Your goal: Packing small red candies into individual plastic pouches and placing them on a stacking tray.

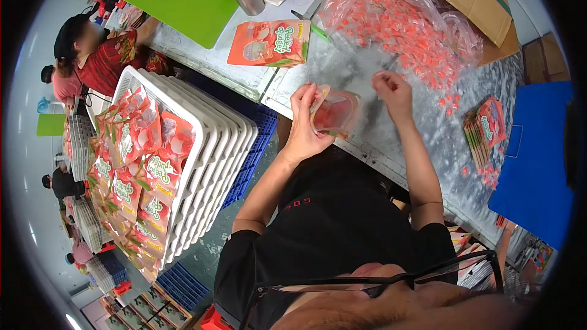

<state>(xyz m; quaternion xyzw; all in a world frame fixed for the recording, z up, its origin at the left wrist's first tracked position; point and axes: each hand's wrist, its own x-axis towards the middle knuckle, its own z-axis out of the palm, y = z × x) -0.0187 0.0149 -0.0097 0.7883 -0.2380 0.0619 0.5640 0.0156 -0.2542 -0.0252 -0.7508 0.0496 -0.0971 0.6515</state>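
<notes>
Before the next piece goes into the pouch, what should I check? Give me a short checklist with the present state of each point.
1. Pouch gripped by the left hand: ok.
2. Pouch mouth open: cannot tell, the top edge is hard to see.
3. Right hand at the loose red pieces on the metal table: ok, its fingers are bent over the table beside them.
4. Piece between the right fingers: cannot tell, too small.
5. Supply in the clear plastic bag: ok, many pieces left.
6. Flat pouches stacked on the person's right: ok.
</notes>
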